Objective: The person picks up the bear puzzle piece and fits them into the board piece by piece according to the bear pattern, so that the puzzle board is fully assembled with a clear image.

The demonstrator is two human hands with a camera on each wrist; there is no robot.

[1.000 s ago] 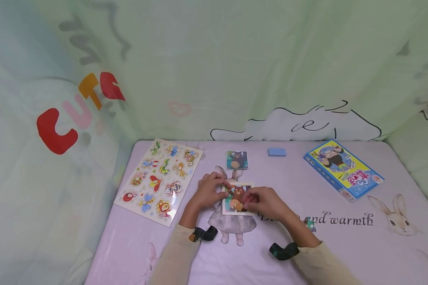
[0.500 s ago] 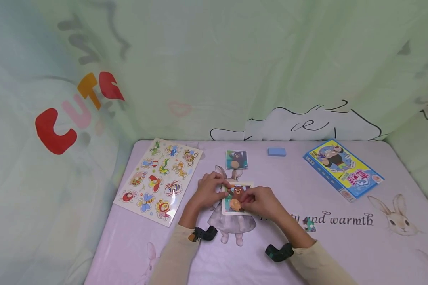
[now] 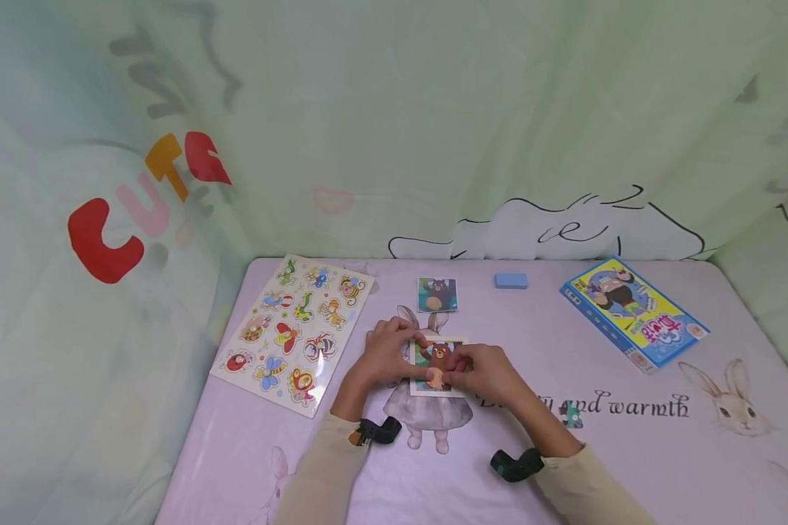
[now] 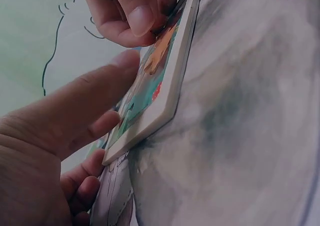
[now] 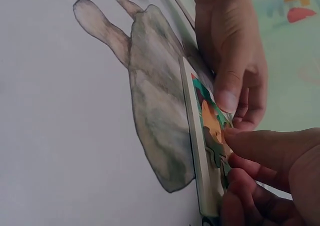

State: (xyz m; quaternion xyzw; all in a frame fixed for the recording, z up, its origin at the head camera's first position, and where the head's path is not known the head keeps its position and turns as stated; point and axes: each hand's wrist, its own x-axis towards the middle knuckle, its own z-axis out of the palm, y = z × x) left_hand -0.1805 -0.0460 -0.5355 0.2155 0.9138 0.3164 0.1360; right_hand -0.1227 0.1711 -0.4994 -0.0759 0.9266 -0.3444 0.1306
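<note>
A small bear jigsaw puzzle in a pale-rimmed tray [image 3: 422, 392] lies on the cloth in front of me. My left hand [image 3: 386, 355] holds the tray at its left side. Its thumb [image 4: 100, 89] reaches over the picture, and some fingers curl at the tray's edge. From the right, my right hand [image 3: 489, 373] pinches a puzzle piece [image 5: 215, 148] at the bear's belly, thumb and fingers close together. One edge of that piece looks raised in the right wrist view. Part of the picture's right side is hidden by the right hand.
A loose green puzzle piece [image 3: 571, 415] lies right of the right forearm. Behind the tray is a bear picture card [image 3: 437, 294], with a blue block [image 3: 511, 281] to its right. An insect board [image 3: 289, 332] lies left, a blue-yellow box [image 3: 633, 313] right.
The belly piece has gone from tilted to lying nearly flat in the picture. My left thumb has moved right over the puzzle, close to the right hand's fingertips.
</note>
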